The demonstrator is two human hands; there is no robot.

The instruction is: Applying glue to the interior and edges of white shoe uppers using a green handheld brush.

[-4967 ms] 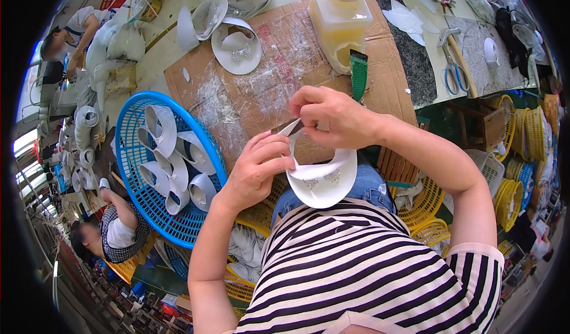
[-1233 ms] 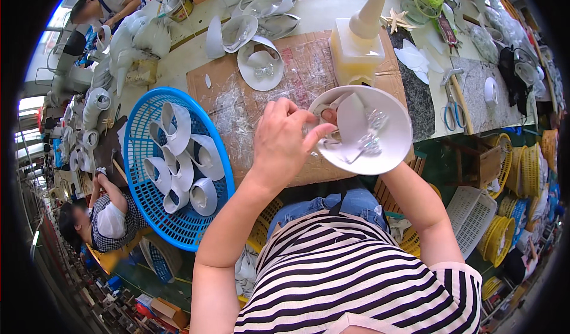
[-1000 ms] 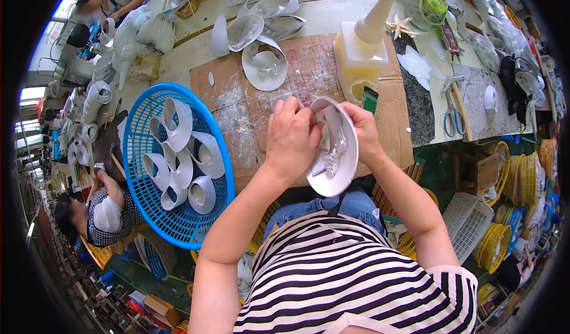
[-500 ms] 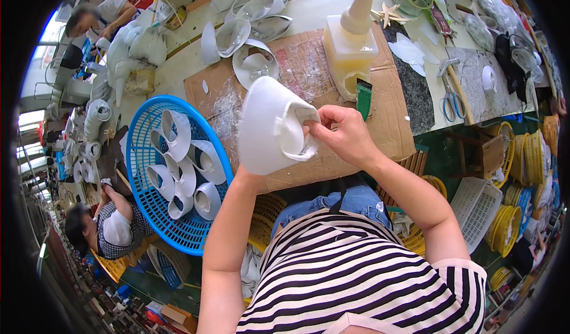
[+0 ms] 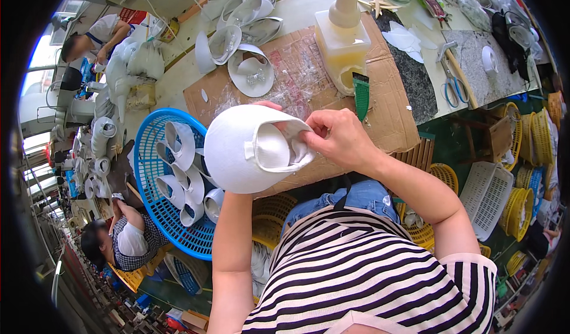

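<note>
A white visor-shaped piece (image 5: pixel 231 150), with a smooth rounded front and a band round an opening, is held up over the cardboard. My left hand (image 5: pixel 268 105) grips it from behind; only some fingertips show past its far edge. Bent fingers of my right hand (image 5: pixel 341 135) pinch the band at the opening's right side, thumb and fingertips close together. Inside the opening lies a pale padded lining. Just beyond my right hand, a green-handled brush (image 5: pixel 360 96) leans against a squeeze bottle (image 5: pixel 341 49) of yellowish liquid with a tall nozzle.
A blue basket (image 5: pixel 142 182) at the left holds several similar white pieces. More of them (image 5: pixel 250 70) lie at the far side of the cardboard (image 5: pixel 380 126). Scissors (image 5: pixel 454 90) and a hammer (image 5: pixel 460 76) rest at the right. Two people (image 5: pixel 130 239) work at the left.
The white piece has moved left and nearer to me, tipping so its opening faces up more. My right hand stays at its right edge. The view has shifted slightly.
</note>
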